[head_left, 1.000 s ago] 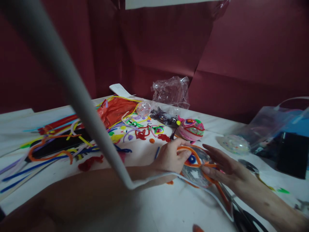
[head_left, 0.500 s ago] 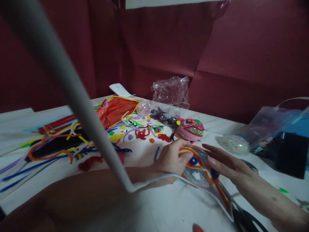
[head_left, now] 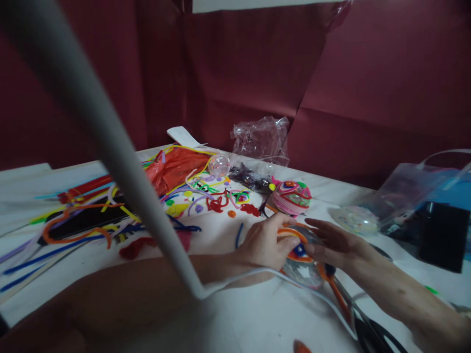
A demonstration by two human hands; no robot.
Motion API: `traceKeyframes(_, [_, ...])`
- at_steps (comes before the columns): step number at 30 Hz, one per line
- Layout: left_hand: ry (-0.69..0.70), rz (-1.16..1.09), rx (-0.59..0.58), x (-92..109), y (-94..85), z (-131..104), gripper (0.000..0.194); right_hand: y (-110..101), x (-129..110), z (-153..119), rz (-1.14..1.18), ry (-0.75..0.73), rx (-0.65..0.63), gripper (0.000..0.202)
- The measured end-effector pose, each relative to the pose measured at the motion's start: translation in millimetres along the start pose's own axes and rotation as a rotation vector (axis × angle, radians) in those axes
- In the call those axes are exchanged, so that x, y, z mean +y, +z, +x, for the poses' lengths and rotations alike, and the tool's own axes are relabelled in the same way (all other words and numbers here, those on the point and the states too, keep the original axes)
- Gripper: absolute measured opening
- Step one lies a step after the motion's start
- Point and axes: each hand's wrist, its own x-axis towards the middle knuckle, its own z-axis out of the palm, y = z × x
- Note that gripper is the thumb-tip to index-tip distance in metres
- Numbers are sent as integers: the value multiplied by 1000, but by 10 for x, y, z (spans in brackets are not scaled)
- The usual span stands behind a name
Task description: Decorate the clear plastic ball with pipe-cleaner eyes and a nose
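Two bare hands work one item: clear plastic ball wrapped w/ orange pipe cleaner and a blue coil (head_left: 300,257), sitting on white tabletop (head_left: 257,314) at approx 5 o'clock from frame centre.

1. Left hand (head_left: 263,242) – curled round ball's 9 o'clock side, thumb and fingers pressing orange wire to the shell; reads as steadying it so the wrap stays put.
2. Right hand (head_left: 336,245) – fingers extended, tips on ball's 3 o'clock side near blue coil; loose contact, not a closed grasp.
3. Orange wire tail (head_left: 336,294) – trails off ball toward 5 o'clock, lying on table.
4. Finished-looking ball, pink/green/red wrapped (head_left: 291,197) – at 12 o'clock of hands, apart from them.
5. Small clear glitter ball (head_left: 219,165) – further back, 11 o'clock.
6. Loose pipe cleaners, mixed colours (head_left: 91,225) – spread at 9 o'clock, within reach.
7. Orange plastic bag (head_left: 172,169) – crumpled, contents not visible.
8. Clear crumpled plastic bag (head_left: 261,137) – at 12 o'clock by red wall; looks empty.
9. Clear plastic carrier bag (head_left: 415,191) – 3 o'clock; holds dark box (head_left: 441,235), blue item behind, details unclear.
10. Blurred white cord (head_left: 110,142) – close to lens, crosses the left half of the view.
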Motion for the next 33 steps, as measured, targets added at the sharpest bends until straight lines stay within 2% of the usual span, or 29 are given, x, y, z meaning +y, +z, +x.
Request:
traceKeyframes(14, [19, 61, -43, 64, -33, 2, 32, 9, 8, -2, 34, -15, -29, 67])
traceKeyframes(18, [13, 51, -95, 28, -95, 56, 35, 1, 26, -5, 38, 15, 19, 65])
traceKeyframes(22, [4, -113, -203, -12, -198, 150, 30, -7, 16, -11, 41, 54, 69, 70])
traceKeyframes(26, [-99, -298, -270, 1, -305, 224, 32, -13, 9, -19, 30, 73, 89, 72])
traceKeyframes(30, [-137, -328, -340, -7, -359, 251, 44, -18, 23, -34, 58, 78, 81, 71])
traceKeyframes(33, [-112, -314, -348, -74, -336, 252, 43, -20, 30, -42, 59, 70, 74, 69])
